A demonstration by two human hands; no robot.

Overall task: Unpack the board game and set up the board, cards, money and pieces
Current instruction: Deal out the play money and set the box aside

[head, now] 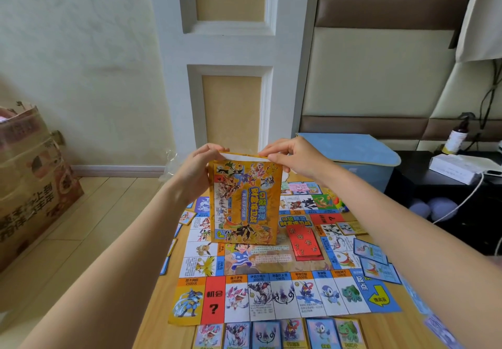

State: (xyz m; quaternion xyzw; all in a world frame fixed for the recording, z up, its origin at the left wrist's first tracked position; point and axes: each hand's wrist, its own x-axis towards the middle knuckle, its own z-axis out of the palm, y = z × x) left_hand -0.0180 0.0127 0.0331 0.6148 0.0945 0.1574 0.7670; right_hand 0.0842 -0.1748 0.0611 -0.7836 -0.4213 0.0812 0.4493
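Both hands hold the yellow game box [244,199] upright over the board [271,267] — left hand [201,169] and right hand [293,161] each pinch its top flap; contents hidden. Cards [274,333] line the board's near edge on the table [152,321].

yellow cartoon-printed game box [245,202], multicoloured board [271,289], red card stack [305,242], blue storage box [353,155]

A printed cardboard carton [32,185] stands at the far left on the tiled floor [89,212]. A blue lidded storage box [364,158] sits far right of centre. Further right, a black cabinet [445,185] carries a white box [459,168] and a bottle [456,136], with cables [486,98] hanging above.
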